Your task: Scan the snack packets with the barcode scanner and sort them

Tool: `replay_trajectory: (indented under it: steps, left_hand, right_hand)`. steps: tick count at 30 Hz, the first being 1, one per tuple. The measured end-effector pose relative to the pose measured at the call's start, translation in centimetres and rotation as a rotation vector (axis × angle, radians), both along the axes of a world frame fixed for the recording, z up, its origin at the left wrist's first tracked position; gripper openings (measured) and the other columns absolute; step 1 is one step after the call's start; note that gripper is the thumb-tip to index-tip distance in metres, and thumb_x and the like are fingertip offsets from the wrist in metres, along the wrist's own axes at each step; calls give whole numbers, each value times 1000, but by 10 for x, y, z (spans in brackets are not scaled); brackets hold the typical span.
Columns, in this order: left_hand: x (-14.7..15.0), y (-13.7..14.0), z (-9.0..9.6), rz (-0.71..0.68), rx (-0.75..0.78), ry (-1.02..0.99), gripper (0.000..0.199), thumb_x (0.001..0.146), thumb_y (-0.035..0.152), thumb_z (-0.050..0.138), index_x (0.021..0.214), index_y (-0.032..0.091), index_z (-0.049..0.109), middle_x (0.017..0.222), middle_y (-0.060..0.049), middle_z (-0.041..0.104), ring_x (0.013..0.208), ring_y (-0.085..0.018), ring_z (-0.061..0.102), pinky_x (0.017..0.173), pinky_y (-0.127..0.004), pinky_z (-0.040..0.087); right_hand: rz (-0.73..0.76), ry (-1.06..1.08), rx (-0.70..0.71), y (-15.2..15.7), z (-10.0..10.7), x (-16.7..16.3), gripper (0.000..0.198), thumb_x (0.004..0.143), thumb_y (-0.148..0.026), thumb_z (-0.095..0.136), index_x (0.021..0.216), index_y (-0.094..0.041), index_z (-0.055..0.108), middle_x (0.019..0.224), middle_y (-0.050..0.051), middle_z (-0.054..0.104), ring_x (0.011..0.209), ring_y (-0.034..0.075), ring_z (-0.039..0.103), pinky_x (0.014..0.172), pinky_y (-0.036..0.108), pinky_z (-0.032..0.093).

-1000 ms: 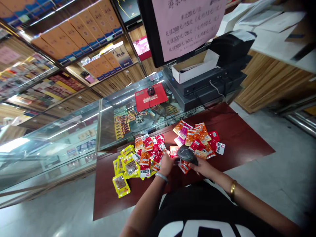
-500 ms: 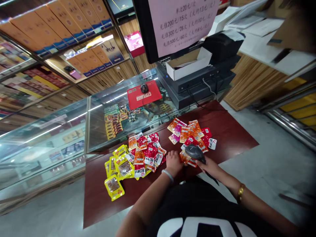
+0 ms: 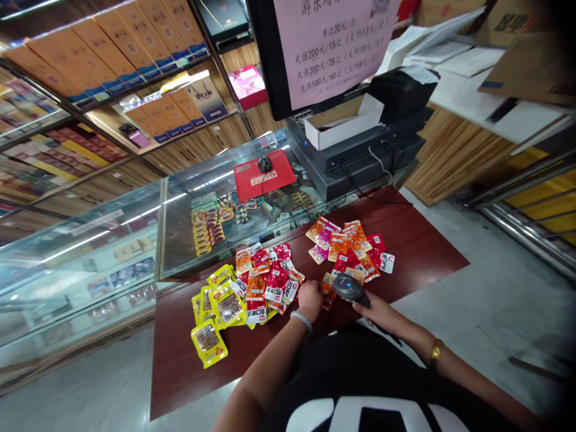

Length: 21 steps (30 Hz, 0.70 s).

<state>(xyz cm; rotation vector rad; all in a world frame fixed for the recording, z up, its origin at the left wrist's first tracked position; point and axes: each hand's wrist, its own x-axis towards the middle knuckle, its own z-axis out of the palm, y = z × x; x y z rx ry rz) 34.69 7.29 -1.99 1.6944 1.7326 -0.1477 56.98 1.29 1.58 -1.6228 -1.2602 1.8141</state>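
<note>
My right hand [image 3: 372, 307] is wrapped around the handle of a black barcode scanner [image 3: 350, 288]. The scanner's head points left, over the lower edge of a spread of orange, red and pink snack packets [image 3: 355, 240]. My left hand [image 3: 310, 300], a pale band at its wrist, is closed at the edge of an orange snack packet [image 3: 328, 292], which sticks out to the right of its fingers. Left of that hand lies a heap of red and orange packets [image 3: 274, 279], partly covering yellow packets with clear windows [image 3: 227, 307].
The packets lie on a dark red-brown tabletop [image 3: 189, 384] against a glass display case [image 3: 180, 240]. A red mouse pad [image 3: 281, 171] with a mouse, a monitor bearing a pink sign [image 3: 335, 54], and a white open box [image 3: 344, 123] stand beyond. Boxed goods fill shelves at left.
My left hand has drawn slightly left and its fingers have curled in; the orange packet now stands at a steeper angle beside it. The scanner has shifted a little left and down.
</note>
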Motion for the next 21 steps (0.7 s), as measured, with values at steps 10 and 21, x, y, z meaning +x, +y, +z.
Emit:
replay_trajectory:
  steps: [10, 21]
  left_hand:
    - [-11, -3, 9, 161, 38, -120, 22, 84, 36, 66, 76, 15, 67, 76, -5, 68, 70, -16, 60, 64, -26, 35]
    - [-82, -6, 36, 350, 476, 176, 36, 81, 30, 69, 113, 17, 60, 115, -11, 62, 110, -27, 54, 98, -40, 39]
  right_hand:
    - [63, 27, -15, 10, 10, -14, 66, 75, -69, 64, 114, -17, 54, 47, -11, 43, 38, 11, 42, 42, 23, 33]
    - [91, 67, -29, 11, 5, -23, 71, 73, -70, 67, 118, -17, 57, 59, -5, 55, 39, 10, 45, 41, 23, 36]
